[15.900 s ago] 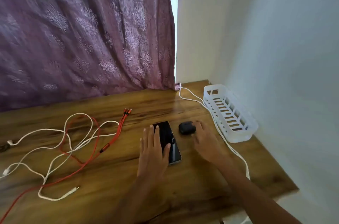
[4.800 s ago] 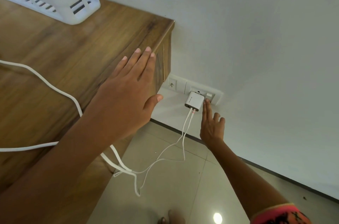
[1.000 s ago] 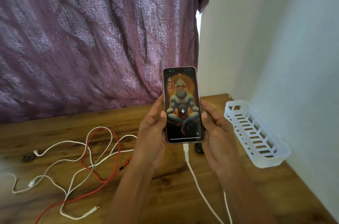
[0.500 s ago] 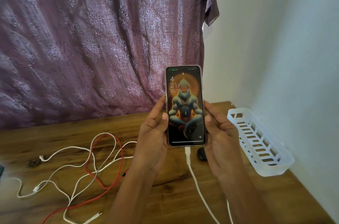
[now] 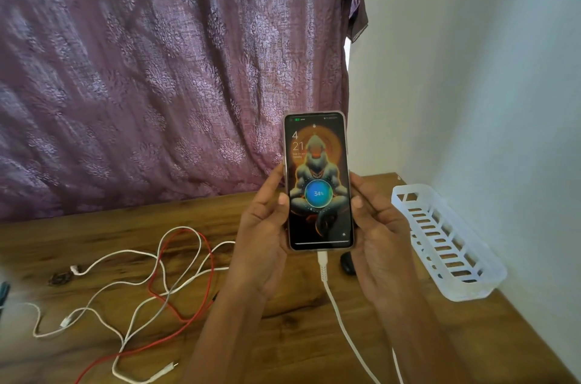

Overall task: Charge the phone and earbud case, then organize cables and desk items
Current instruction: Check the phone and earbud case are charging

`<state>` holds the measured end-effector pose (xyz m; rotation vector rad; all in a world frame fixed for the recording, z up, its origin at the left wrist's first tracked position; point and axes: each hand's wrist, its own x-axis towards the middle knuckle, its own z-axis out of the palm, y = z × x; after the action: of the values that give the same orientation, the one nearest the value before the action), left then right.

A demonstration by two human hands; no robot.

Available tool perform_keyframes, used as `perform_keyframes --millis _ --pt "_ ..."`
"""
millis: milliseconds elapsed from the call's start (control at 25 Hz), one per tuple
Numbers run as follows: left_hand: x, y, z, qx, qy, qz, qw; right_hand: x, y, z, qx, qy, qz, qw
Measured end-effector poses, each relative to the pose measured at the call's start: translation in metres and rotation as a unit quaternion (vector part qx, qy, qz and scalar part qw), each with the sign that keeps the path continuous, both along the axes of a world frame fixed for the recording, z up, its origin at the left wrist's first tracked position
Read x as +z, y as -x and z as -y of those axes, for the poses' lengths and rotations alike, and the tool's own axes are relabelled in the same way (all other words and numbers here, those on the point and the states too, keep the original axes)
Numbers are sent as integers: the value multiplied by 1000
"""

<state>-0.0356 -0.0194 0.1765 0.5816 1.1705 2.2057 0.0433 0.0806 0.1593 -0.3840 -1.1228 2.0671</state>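
Observation:
I hold the phone (image 5: 318, 182) upright above the wooden desk (image 5: 283, 336), my left hand (image 5: 264, 232) on its left edge and my right hand (image 5: 377, 239) on its right edge. Its screen is lit and shows a blue circle reading 34%. A white charging cable (image 5: 338, 311) is plugged into the phone's bottom and runs down toward the desk's near edge. The black earbud case (image 5: 346, 262) lies on the desk, mostly hidden behind my right hand. Tangled white cables (image 5: 125, 257) and a red cable (image 5: 201, 245) lie loose on the desk's left half.
A white slotted plastic basket (image 5: 446, 242) stands along the wall at the desk's right. A purple patterned curtain (image 5: 157, 69) hangs behind the desk. White walls close the right side. A dark object (image 5: 3, 289) pokes in at the left edge.
The phone's lock screen now displays a round 34% charging indicator where a small bolt icon showed before. Both hands keep holding the phone in about the same spot.

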Motion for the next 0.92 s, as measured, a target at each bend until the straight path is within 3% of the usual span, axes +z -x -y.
perform_keyframes --millis 920 --pt "-12 5 -4 7 13 9 1000 -13 7 -7 5 -12 19 1000"
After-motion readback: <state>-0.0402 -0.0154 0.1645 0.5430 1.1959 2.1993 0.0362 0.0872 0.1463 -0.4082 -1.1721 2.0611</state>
